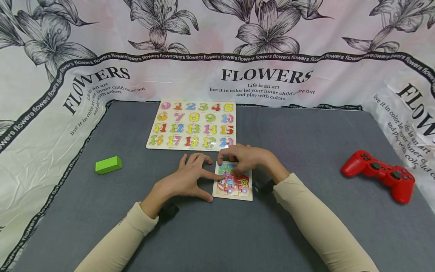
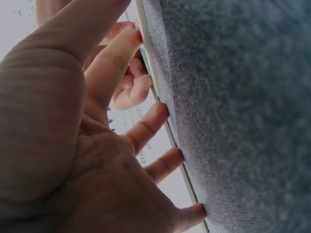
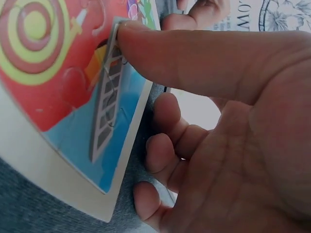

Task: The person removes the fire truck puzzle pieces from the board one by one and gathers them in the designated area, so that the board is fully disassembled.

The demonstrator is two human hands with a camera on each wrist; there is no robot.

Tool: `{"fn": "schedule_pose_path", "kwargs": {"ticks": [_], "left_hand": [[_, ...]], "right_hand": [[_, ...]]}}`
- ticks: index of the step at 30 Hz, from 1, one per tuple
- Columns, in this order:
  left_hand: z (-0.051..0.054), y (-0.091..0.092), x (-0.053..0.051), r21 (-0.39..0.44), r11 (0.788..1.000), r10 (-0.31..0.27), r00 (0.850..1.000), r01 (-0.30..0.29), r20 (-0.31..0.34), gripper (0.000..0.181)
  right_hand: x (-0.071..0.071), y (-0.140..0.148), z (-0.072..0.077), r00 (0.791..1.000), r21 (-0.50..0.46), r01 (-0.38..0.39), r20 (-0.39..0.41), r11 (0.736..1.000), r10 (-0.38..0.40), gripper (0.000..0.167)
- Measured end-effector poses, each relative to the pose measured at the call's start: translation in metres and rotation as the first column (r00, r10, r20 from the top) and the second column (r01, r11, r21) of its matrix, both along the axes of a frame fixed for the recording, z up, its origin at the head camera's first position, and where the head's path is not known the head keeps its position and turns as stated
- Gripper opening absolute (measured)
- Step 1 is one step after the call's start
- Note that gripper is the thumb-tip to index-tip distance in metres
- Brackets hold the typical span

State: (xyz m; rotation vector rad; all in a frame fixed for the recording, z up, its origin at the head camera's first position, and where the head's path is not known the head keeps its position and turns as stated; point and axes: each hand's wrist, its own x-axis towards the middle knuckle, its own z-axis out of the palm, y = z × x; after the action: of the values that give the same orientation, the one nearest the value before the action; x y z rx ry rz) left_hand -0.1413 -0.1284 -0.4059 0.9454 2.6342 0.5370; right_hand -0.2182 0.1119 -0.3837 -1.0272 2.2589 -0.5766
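Observation:
A small jigsaw puzzle (image 1: 234, 192) in a pale frame lies flat on the table; its picture has a red vehicle with a ladder (image 3: 108, 109). My left hand (image 1: 190, 177) is at its left side, fingers spread. The left index fingertip touches the puzzle, and the left thumb is by its lower left corner. Over the upper part reaches my right hand (image 1: 249, 158), its thumb (image 3: 184, 56) pressing on the picture. The right index finger is at the puzzle's top left corner in the head view. Lower right fingers bend beyond the puzzle's edge in the right wrist view.
Behind the hands lies a number board (image 1: 185, 122) with colourful numerals. A green block (image 1: 108, 165) is at the left, and a red game controller (image 1: 378, 175) at the right. A flower-printed cloth (image 1: 187, 79) hangs along the back of the grey table (image 1: 217, 241).

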Motion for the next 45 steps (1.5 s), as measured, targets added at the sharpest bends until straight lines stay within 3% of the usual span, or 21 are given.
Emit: {"fn": "schedule_pose_path", "kwargs": {"ticks": [8, 29, 39, 45], "left_hand": [[0.0003, 0.0002, 0.0003, 0.000, 1.000, 0.002, 1.000, -0.002, 0.001, 0.066], [-0.0014, 0.0001, 0.0007, 0.005, 1.000, 0.007, 1.000, -0.007, -0.018, 0.063], [-0.0020, 0.0004, -0.0003, 0.014, 1.000, 0.001, 1.000, -0.001, -0.013, 0.062], [-0.0020, 0.0001, -0.0004, 0.013, 1.000, 0.002, 1.000, -0.002, -0.014, 0.062]], "right_hand": [[-0.0014, -0.0019, 0.0004, 0.998, 0.011, 0.016, 0.057, 1.000, -0.017, 0.035], [-0.0011, 0.0011, -0.0046, 1.000, -0.017, 0.000, 0.007, 1.000, 0.000, 0.034], [-0.0022, 0.0000, -0.0028, 0.998, -0.019, 0.014, 0.064, 1.000, -0.013, 0.036], [-0.0002, -0.0033, 0.0025, 0.998, 0.010, 0.007, 0.056, 1.000, -0.007, 0.037]]}}
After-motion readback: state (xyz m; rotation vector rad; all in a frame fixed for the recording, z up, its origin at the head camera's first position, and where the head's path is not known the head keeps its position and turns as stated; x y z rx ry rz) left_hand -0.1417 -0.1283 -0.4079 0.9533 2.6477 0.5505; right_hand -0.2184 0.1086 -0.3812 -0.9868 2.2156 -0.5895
